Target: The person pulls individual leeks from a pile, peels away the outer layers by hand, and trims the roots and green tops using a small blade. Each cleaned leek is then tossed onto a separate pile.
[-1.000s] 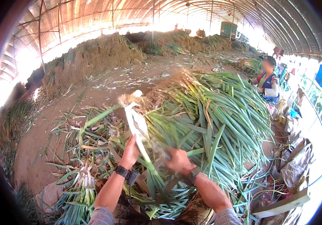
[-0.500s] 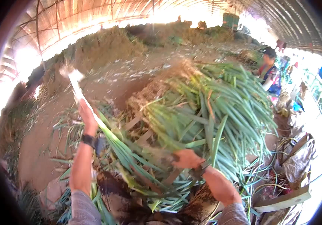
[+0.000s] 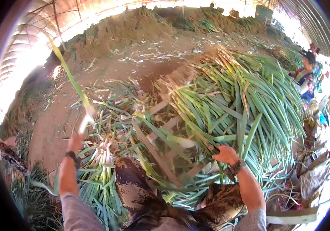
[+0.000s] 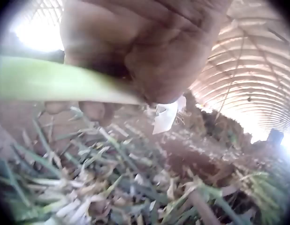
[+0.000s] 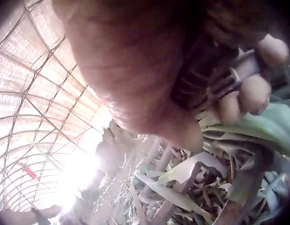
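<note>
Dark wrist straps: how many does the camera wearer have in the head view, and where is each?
2. One dark, narrow strap circles the left wrist, beside the bare left hand; another dark strap circles the right wrist, beside the bare right hand. Grey fabric sleeves might hide others.

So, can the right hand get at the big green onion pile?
Likely yes: the right hand is beside the green onion pile, nothing visibly between, though its fingers seem to hold a slim object.
</note>
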### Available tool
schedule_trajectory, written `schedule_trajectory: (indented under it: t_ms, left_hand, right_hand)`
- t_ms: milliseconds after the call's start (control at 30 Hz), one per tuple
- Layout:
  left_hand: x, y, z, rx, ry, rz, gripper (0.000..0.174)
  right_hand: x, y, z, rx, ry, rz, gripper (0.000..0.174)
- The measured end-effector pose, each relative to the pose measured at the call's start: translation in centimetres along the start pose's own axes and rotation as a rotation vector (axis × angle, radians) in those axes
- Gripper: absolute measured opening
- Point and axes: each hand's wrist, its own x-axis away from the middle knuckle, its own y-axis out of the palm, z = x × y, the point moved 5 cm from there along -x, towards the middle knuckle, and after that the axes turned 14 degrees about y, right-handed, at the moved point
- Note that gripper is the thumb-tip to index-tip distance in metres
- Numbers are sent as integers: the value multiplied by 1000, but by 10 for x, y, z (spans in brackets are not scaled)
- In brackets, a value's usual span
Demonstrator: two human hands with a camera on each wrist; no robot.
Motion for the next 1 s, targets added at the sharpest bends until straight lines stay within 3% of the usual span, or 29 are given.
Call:
schedule_trajectory:
  t_ms: [33,67,100,167,200,233,267,300,333,367,400,433,500,567,700,767,833,867,1000]
  left_hand:
    - [18,2,28,354,-429,-287,28]
    - [49,32,54,444,-603,-73,33]
    - [74,74,75,305,-435,-85,37]
    - [88,94,109,422,-599,-379,45]
    - [77,81,131,567,-588,-274,51]
    - [61,83,142,589,-520,-295,48]
    - [34,149,135,469,-378,-263,42]
    - [6,102,147,773,-572,-116,40]
    - [-28,89,154,1075,-466,-18,41]
    - [-68,73,158,1036,-499,283,38]
    - [-105,-25,185,1278,-314,182,34]
    - [-148,-9,192,1522,-332,134,28]
    - [-195,-133,243,1540,-284,104,27]
    - [-240,-166,291,1667,-151,89,27]
    - [-298,-141,395,1896,-12,-213,36]
    - [-304,-129,440,1898,-144,-216,45]
    - [-302,-103,479,2246,-338,-140,47]
    - [-313,-68,500,2321,-342,-133,45]
    - [-319,-59,528,2312,-445,-156,49]
  right_hand:
    - [3,-3,0,-15,15,-24,49]
    - [5,-2,1,-13,1,-18,49]
    - [6,-2,3,-19,-8,-11,49]
    - [3,-1,4,-21,-18,-2,50]
    - [1,-1,4,-14,-23,-3,51]
    - [1,0,4,-2,-24,-9,51]
    - [-1,0,3,18,-13,-18,50]
    - [-4,4,4,31,11,-32,50]
    - [-9,7,6,27,6,-18,50]
    - [-11,7,7,23,-2,-1,49]
    - [-11,4,6,33,18,-6,49]
    - [-11,0,2,-9,28,16,48]
    - [-12,0,-3,-51,43,33,47]
    - [-17,4,-4,-40,2,36,50]
    - [-22,16,-5,20,-13,-11,54]
    - [-27,13,-2,36,37,36,55]
    - [-18,1,-10,-24,81,-118,50]
    - [-16,0,-8,-64,54,-63,47]
    - [-19,10,6,-76,22,-30,45]
